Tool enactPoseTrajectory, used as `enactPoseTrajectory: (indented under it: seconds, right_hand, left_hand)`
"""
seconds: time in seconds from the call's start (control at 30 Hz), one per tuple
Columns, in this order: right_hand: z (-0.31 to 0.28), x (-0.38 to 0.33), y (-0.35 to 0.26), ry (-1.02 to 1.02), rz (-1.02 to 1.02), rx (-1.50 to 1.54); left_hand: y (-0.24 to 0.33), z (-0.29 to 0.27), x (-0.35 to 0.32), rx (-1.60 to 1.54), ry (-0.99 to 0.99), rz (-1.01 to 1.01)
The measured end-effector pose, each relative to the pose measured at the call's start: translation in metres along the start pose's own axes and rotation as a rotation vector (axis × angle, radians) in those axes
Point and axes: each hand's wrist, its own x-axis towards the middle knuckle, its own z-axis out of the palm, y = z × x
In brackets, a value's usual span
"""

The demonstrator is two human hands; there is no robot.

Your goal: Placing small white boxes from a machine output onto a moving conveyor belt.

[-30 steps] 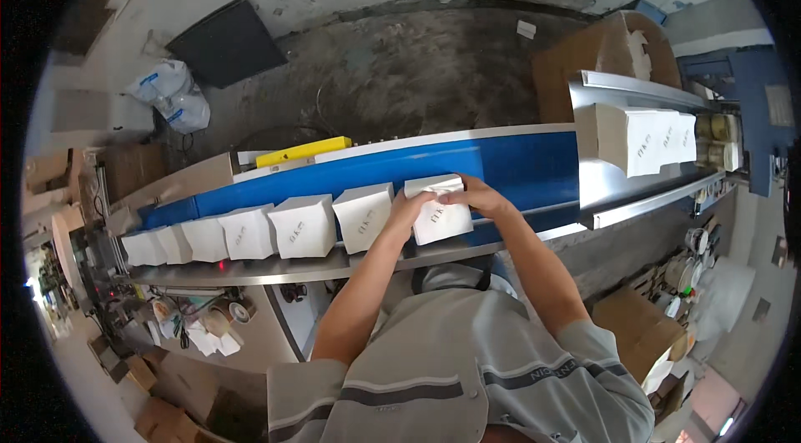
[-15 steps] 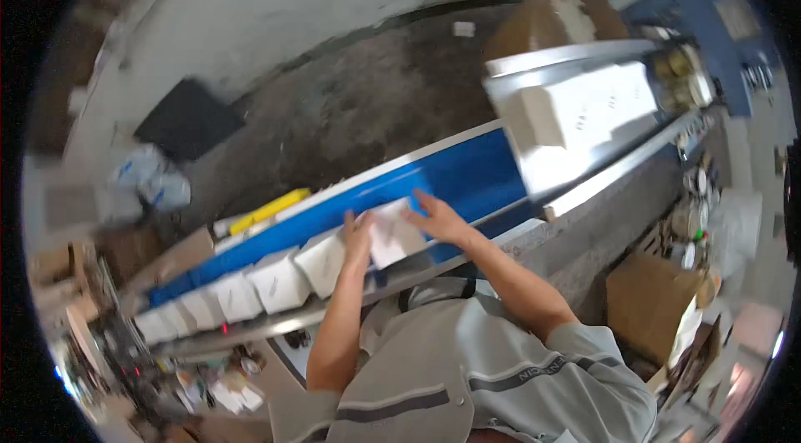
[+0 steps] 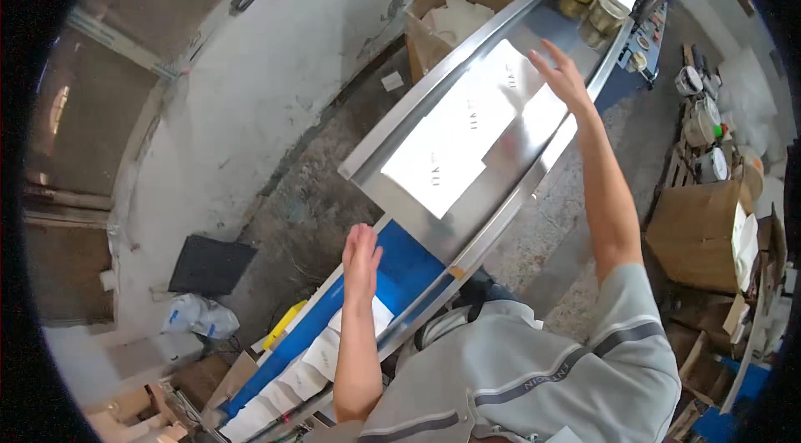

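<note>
White boxes with dark print lie in a row on a sloping metal tray. At the row's far end my right hand reaches over the last box, fingers spread and holding nothing; whether its fingertips touch the box I cannot tell. My left hand hovers over the blue conveyor belt with its fingers stretched out and nothing in them. Just below it, partly behind my left forearm, is a white box on the belt. More white boxes line the belt toward the lower left.
Glass jars with yellowish contents stand at the tray's far end. A big cardboard box holding white material stands beyond the tray. To the right are a brown carton and several white tubs. A yellow bar lies along the belt's far side.
The view has swung right toward the metal tray. Both hands have left the white box on the belt. My right hand has moved far out to the tray's boxes; my left stays over the belt.
</note>
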Motion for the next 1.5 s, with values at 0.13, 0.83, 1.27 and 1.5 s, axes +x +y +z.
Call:
enactPoseTrajectory:
  seconds: [0.13, 0.83, 1.27, 1.5]
  right_hand:
    - [0.018, 0.022, 0.025, -0.613, 0.329, 0.243]
    - [0.071, -0.180, -0.151, -0.944, -0.121, -0.090]
    - [0.023, -0.149, -0.169, -0.817, -0.013, 0.111]
    - [0.048, -0.157, -0.185, -0.628, -0.317, -0.078]
  left_hand:
    - [0.007, 0.035, 0.022, -0.015, 0.093, -0.048]
    - [0.033, 0.050, 0.043, -0.104, -0.174, -0.044]
    - [0.026, 0.051, 0.060, -0.019, -0.084, -0.053]
    - [0.022, 0.060, 0.068, -0.064, -0.034, -0.035]
